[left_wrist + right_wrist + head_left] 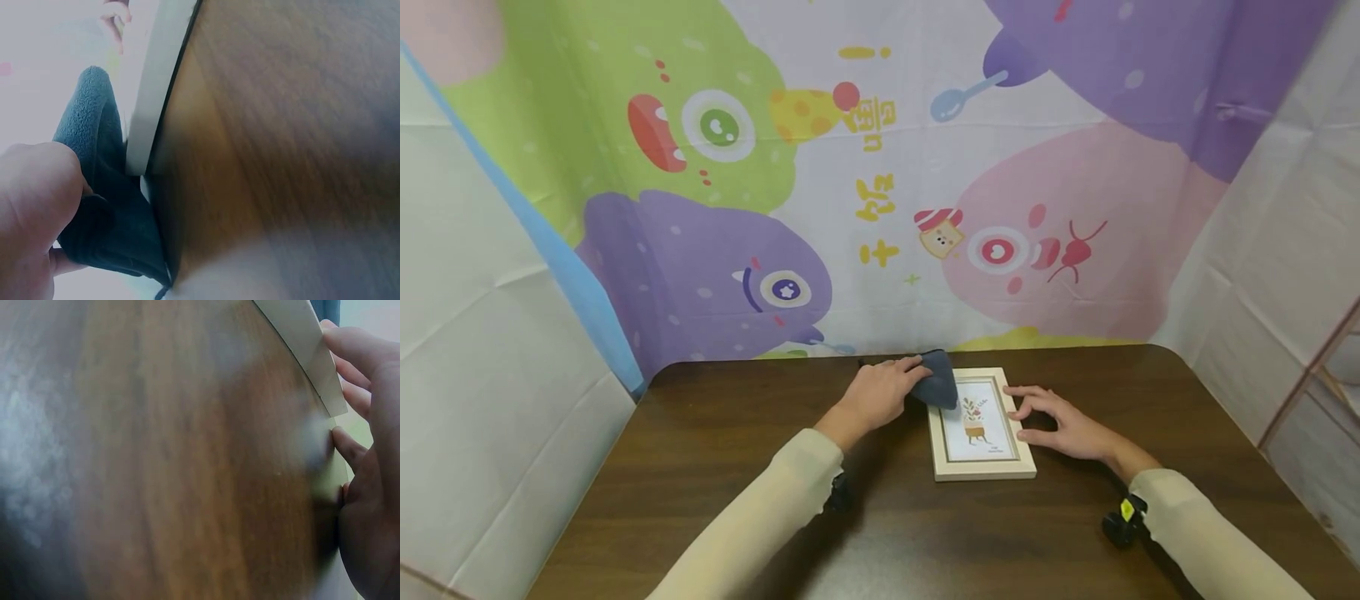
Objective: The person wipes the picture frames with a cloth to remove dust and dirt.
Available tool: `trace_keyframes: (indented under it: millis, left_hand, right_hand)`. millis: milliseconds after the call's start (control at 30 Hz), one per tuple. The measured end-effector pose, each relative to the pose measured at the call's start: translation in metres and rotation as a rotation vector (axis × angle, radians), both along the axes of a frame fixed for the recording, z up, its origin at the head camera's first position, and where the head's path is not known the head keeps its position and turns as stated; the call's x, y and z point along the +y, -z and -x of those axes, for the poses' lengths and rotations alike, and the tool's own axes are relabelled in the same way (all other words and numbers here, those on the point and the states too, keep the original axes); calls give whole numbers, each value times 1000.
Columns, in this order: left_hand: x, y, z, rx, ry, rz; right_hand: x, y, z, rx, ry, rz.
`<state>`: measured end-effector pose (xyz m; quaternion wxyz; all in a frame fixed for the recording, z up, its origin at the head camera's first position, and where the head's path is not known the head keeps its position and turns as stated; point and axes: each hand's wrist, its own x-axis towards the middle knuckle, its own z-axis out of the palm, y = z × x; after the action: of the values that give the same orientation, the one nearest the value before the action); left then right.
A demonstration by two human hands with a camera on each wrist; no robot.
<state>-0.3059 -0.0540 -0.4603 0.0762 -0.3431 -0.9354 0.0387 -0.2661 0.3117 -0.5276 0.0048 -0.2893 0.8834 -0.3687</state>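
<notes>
My left hand [877, 392] has its fingers clamped on a dark blue cloth [936, 383] at the far left corner of the picture frame [986, 471]. My right hand [1067, 429] holds its fingers apart, touching the frame's right edge. Between my 2 hands, the frame lies face up on the brown table [940, 542].

Head view: pic frame [985, 469] corner hidden by cloth [937, 382] in L hand [880, 392]; print [996, 451] nr R hand [1066, 427] illegibly small; sleeves [752, 512] cut off at edge.
</notes>
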Motion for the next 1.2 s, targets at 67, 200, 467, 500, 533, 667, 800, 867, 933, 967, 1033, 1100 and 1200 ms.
trace_keyframes:
  millis: [67, 200, 467, 500, 533, 667, 800, 867, 933, 967, 1033, 1100, 1200]
  left_hand:
    - [-3, -1, 2, 6, -17, -14]
    - [-11, -3, 3, 4, -53, -34]
    - [-25, -3, 5, -9, -89, -50]
    - [-26, -2, 5, -12, -91, -52]
    - [-28, -2, 5, -13, -95, -53]
    - [-33, 0, 5, -14, -104, -45]
    - [-36, 2, 5, -25, -97, -34]
    - [-36, 4, 4, -33, -87, -28]
    - [-36, 6, 3, -41, -74, -18]
    - [-36, 7, 2, -47, -68, -11]
    - [-35, 9, 1, -57, -58, 2]
    - [-35, 12, 2, -70, -48, 9]
    - [-39, 31, 15, -49, -17, 4]
  right_hand:
    - [-1, 0, 0, 5, -3, 9]
    - [-1, 1, 0, 22, -12, 18]
    - [-1, 1, 1, 2, -14, 28]
    - [0, 1, 1, 0, -15, 28]
    - [0, 0, 1, 0, -16, 28]
    - [0, 0, 1, 2, -9, 16]
    - [1, 0, 0, 8, -4, 8]
    - [1, 0, 0, 8, -2, 6]
    - [1, 0, 0, 5, -1, 6]
    - [1, 1, 0, 4, 0, 7]
    - [1, 1, 0, 3, 0, 7]
    - [1, 1, 0, 1, -1, 7]
    - [0, 0, 0, -5, -3, 8]
